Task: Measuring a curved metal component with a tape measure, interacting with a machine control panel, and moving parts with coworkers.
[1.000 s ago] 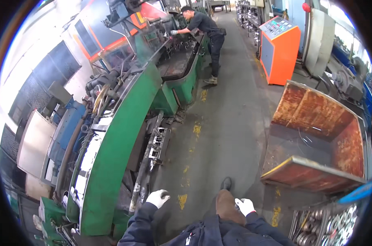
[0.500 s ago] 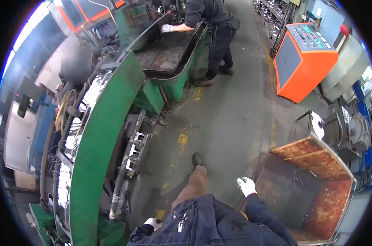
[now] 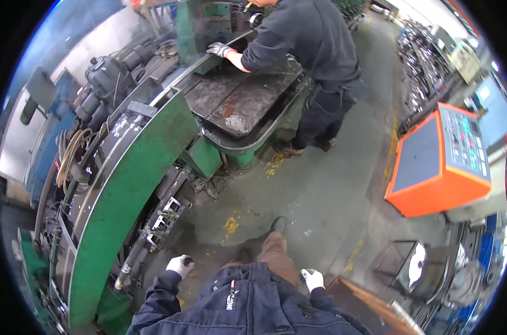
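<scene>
- The view is advancing along the green machine guard (image 3: 127, 206): compared with a second ago the co-worker (image 3: 315, 61) is now much nearer, and the rusty steel bin seen earlier at the right has dropped out of sight.
- The orange control console (image 3: 440, 162) is now lying well right of the walker rather than far ahead.
- Judgement: the person is walking along the aisle, not working on anything yet.
- The left hand (image 3: 180, 264), in a white glove, is swinging low, nearest the metal rail fittings (image 3: 163, 219) at the guard's foot; it is loosely curled and holding nothing.
- The right hand (image 3: 312, 278), also gloved, is hanging free and empty beside the brown trouser leg (image 3: 275, 254).
- One shoe (image 3: 278, 225) is stepping forward on the grey concrete floor (image 3: 331, 195), which is showing worn yellow markings.
- The co-worker is leaning one gloved hand on the machine's dark steel table (image 3: 239, 103).
- Parts racks are lining the far right.
</scene>
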Tool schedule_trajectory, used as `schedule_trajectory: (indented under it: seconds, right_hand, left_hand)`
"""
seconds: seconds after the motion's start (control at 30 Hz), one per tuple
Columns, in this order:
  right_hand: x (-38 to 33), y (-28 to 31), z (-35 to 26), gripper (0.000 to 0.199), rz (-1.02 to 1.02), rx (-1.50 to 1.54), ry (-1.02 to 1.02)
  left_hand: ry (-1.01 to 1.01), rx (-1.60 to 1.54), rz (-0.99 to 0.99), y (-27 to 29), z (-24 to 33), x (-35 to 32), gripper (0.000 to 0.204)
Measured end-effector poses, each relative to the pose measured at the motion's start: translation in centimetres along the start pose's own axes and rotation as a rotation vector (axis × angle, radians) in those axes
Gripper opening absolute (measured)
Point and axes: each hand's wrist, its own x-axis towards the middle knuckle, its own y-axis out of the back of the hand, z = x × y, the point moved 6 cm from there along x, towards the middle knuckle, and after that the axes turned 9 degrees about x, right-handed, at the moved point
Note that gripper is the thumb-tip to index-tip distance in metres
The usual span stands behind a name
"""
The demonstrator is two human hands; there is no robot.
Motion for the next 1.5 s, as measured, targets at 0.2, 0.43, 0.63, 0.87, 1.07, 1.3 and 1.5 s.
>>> schedule_trajectory:
  seconds: [0.2,0.43,0.63,0.87,1.07,1.3,1.5]
  right_hand:
    - [14.0,3.4,-7.7,0.031,-0.139,0.158,-0.137]
    - [22.0,5.2,-16.9,0.030,-0.171,0.154,-0.231]
    - [25.1,4.2,-22.0,0.030,-0.100,0.060,-0.225]
    - [26.1,-0.4,-29.5,0.040,-0.062,-0.183,-0.216]
    - [25.2,-4.7,-34.2,0.037,-0.077,-0.172,-0.280]
    - [23.8,-7.0,-36.4,0.034,-0.040,-0.163,-0.320]
    - [22.6,-8.2,-36.4,0.031,-0.021,-0.119,-0.333]
  left_hand:
    - [0.141,-0.007,0.018,0.7,6.5,3.1,0.034]
    - [0.193,-0.006,0.031,-1.0,9.4,6.3,0.033]
    - [0.228,-0.078,-0.071,1.5,9.4,16.3,0.031]
    - [0.191,-0.158,-0.076,6.3,5.8,27.8,0.030]
    - [0.173,-0.204,-0.133,6.1,1.8,31.8,0.020]
    - [0.164,-0.289,-0.192,6.2,0.0,33.8,0.019]
    - [0.135,-0.217,-0.230,6.2,-1.9,35.1,0.021]
